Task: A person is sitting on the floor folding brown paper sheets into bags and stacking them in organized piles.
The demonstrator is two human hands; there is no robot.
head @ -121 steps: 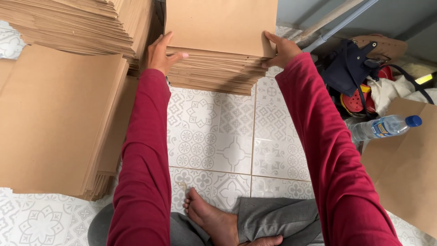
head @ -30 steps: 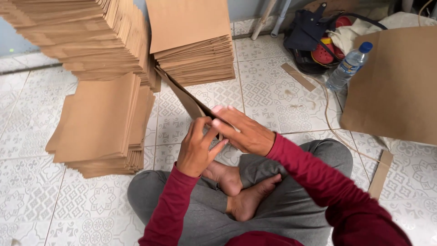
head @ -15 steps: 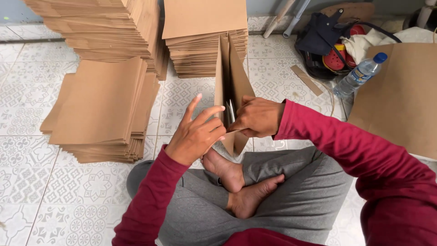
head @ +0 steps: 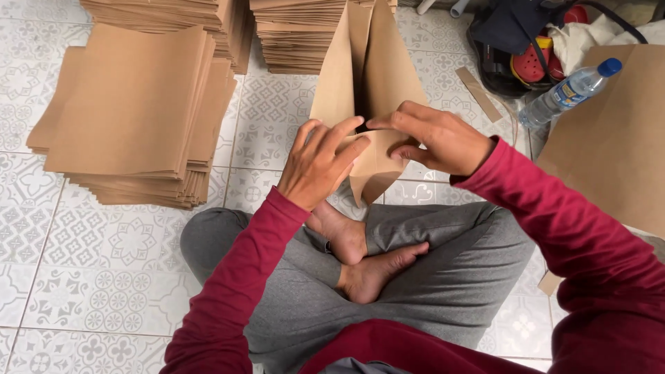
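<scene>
Beside the paper stack (head: pixel 131 111) and bottle (head: pixel 568 93), both hands' (head: pixel 322 163) (head: pixel 436 138) grips pinch a brown bag (head: pixel 370 90).

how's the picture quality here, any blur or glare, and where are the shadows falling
Head view: evenly lit and sharp, with no glare on the tiled floor; left hand and right hand on the brown paper bag show no blur; a soft shadow lies under the paper stack; the edges bend slightly.

Single head-worn view, looking steeply down, close over lap and hands – patterned tile floor (head: pixel 125 277) beyond
</scene>
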